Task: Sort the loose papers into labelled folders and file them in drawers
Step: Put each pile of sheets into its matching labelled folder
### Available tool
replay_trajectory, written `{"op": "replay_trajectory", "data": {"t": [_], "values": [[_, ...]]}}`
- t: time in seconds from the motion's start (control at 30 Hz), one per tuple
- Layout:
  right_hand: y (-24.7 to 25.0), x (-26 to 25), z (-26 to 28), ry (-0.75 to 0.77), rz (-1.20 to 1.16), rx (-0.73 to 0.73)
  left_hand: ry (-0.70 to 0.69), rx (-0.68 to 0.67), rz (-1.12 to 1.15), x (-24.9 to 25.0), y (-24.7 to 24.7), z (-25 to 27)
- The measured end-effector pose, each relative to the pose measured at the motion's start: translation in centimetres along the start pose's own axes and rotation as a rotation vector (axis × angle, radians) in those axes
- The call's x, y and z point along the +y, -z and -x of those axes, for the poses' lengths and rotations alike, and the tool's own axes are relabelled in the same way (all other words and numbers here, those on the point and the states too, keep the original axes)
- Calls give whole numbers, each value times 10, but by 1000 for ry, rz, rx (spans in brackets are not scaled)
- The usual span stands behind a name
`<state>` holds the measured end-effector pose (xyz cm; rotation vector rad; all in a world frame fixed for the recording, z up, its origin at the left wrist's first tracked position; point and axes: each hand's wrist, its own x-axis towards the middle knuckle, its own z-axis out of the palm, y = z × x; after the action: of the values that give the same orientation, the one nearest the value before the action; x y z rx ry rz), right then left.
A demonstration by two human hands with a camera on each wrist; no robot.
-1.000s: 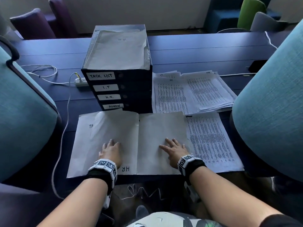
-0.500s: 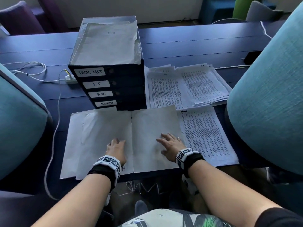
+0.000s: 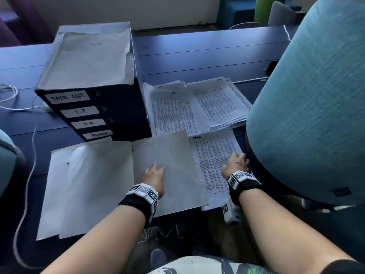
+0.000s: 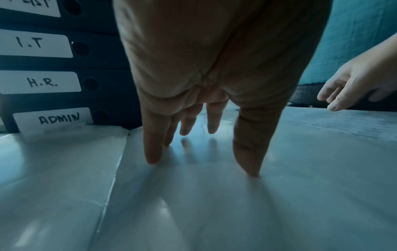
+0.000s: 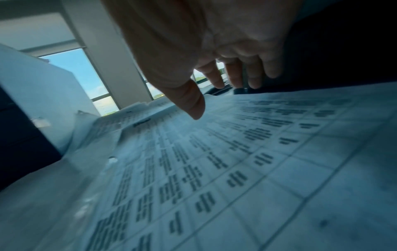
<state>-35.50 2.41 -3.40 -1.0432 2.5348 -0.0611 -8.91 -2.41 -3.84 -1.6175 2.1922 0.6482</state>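
Drawer unit [image 3: 94, 107] at 11 o'clock, unopened. Open folder [image 3: 126, 180] under our left hand [image 3: 155, 179], fingers spread, pressing flat. ADMIN sheet [image 3: 214, 161] at 3 o'clock under our right hand [image 3: 236, 165], fingers loosely apart, gripping nothing. We judge: careless drag crumples sheet, or folder slides if press slackens.

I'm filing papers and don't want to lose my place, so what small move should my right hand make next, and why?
Probably lower the right hand and take hold of the white printed sheet headed ADMIN, then slide it onto the open pale grey paper folder. The fingers hover just above that sheet, holding nothing, while the left hand presses the folder flat.
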Motion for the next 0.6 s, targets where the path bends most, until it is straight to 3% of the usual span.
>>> {"op": "replay_trajectory", "data": {"t": [0.17, 0.6], "values": [[0, 15, -14, -122, -67, -91, 44, -23, -28, 7, -10, -5], [6, 3, -27, -149, -30, -185, 66, 26, 22, 7, -12, -12]]}}
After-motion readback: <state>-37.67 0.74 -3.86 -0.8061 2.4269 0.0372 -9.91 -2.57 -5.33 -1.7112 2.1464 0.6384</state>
